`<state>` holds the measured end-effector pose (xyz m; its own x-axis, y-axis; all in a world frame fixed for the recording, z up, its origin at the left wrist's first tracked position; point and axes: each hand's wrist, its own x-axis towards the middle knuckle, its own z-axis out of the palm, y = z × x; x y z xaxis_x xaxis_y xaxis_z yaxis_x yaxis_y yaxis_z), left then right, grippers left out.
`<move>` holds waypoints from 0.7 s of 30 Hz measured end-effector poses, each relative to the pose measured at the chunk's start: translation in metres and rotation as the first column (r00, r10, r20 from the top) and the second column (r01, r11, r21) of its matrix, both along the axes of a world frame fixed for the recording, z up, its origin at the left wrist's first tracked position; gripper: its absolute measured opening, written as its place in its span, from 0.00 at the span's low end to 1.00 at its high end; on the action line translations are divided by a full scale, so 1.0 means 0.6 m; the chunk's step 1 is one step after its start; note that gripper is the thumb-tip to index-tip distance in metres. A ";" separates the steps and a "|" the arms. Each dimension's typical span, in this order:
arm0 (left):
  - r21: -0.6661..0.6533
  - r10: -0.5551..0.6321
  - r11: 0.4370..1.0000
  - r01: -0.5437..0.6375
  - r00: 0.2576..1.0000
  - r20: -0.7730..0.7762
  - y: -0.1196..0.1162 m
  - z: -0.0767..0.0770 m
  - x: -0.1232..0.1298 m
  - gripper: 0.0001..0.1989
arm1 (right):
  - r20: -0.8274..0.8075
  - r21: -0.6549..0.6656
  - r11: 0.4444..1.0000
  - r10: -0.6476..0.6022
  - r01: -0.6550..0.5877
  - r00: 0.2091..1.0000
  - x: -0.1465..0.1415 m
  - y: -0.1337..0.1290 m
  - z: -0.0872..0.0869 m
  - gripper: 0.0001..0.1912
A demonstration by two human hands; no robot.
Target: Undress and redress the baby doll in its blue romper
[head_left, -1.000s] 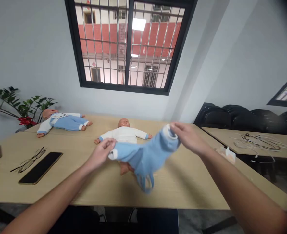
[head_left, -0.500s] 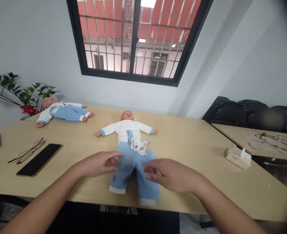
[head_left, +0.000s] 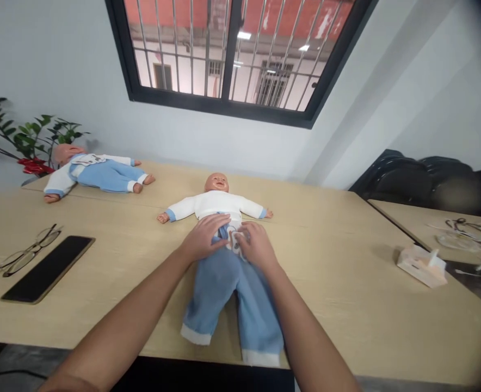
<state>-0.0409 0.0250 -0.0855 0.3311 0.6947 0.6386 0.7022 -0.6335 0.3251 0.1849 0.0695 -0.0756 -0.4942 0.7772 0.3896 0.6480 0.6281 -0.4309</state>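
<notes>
1. Table [head_left: 338,305]: broadest thing in our view, pale wood-toned, carrying all the handling. A second doll [head_left: 110,174] lies at its far left, dressed in similar blue and white; we could use it as a fitting reference.
2. Doll [head_left: 220,202]: face up near the middle, arms spread, white top on. Its legs are hidden from us.
3. Blue dungarees [head_left: 220,280]: laid over the doll's lower body, legs parted towards us, one white cuff reaching the near edge. We judge the step to be settling the upper end. Done well: keep the front uppermost, centre it on the body, and flatten creases before working the cloth further.
4. Left hand [head_left: 205,238]: fingers extended loosely across the waist, thumb apart. Right hand [head_left: 259,246]: fingers bent over the patch; whether they pinch cloth, we cannot tell. Light, even pressure from both would suit soft fabric.
5. Animal-face patch [head_left: 233,239] and blue strap [head_left: 223,232]: between the hands, partly covered. We would free the strap from underneath, untwisted.
6. Lettering: none we can read. Phone [head_left: 48,269] is dark-screened; tissue box [head_left: 422,267] shows no legible brand.
</notes>
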 end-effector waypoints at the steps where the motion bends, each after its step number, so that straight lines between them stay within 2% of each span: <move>1: 0.001 -0.013 1.000 0.013 1.000 -0.008 0.000 -0.002 0.000 0.31 | 0.000 -0.013 1.000 -0.012 0.012 1.000 0.002 -0.003 -0.002 0.15; 3: 0.009 -0.054 0.999 0.054 0.998 -0.027 0.001 -0.002 0.000 0.34 | 0.024 -0.049 0.998 -0.029 0.030 0.999 0.002 -0.006 -0.003 0.17; 6: 0.048 -0.102 0.993 0.104 0.994 -0.042 0.004 -0.001 0.005 0.37 | 0.072 -0.025 1.000 0.006 -0.005 0.997 -0.002 -0.014 0.001 0.12; 8: 0.079 -0.103 0.991 0.106 0.994 -0.042 0.004 0.000 0.008 0.42 | 0.069 0.053 0.995 0.085 -0.089 0.994 -0.006 -0.022 0.008 0.13; 10: 0.097 -0.092 0.991 0.096 0.995 -0.047 0.002 0.000 0.009 0.44 | 0.042 0.117 0.965 0.229 -0.232 0.973 -0.008 -0.032 0.015 0.12; 11: 0.097 -0.080 0.992 0.085 0.996 -0.049 0.001 0.000 0.007 0.42 | 0.024 0.125 0.946 0.299 -0.300 0.954 -0.008 -0.037 0.017 0.11; 13: 0.078 -0.033 0.996 0.037 0.998 -0.047 -0.002 -0.002 -0.001 0.30 | -0.031 0.094 0.921 0.381 -0.377 0.924 -0.007 -0.043 0.019 0.10; 15: 0.047 0.026 0.999 -0.025 0.999 -0.032 -0.006 -0.005 -0.014 0.15 | -0.110 0.034 0.928 0.372 -0.370 0.922 -0.006 -0.047 0.018 0.09; 16: 0.035 0.054 0.998 -0.053 0.998 -0.018 -0.008 -0.006 -0.021 0.13 | -0.146 -0.002 0.936 0.348 -0.352 0.926 -0.005 -0.049 0.018 0.10; 19: 0.030 0.086 0.996 -0.088 0.994 0.061 -0.015 -0.006 -0.036 0.12 | -0.132 -0.156 0.945 0.270 -0.289 0.954 -0.005 -0.054 0.023 0.28; 20: 0.029 0.075 0.997 -0.078 0.993 0.088 -0.018 -0.005 -0.038 0.12 | -0.082 -0.211 0.940 0.255 -0.267 0.963 -0.005 -0.055 0.025 0.30; 21: 0.018 0.050 0.998 -0.052 0.993 0.105 -0.022 -0.002 -0.039 0.12 | -0.033 -0.256 0.933 0.252 -0.252 0.967 -0.006 -0.057 0.028 0.28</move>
<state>-0.0640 0.0119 -0.0870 0.2261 0.6955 0.6820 0.6967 -0.6048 0.3858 0.1813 0.0355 -0.0588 -0.6869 0.7005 0.1932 0.4832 0.6389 -0.5986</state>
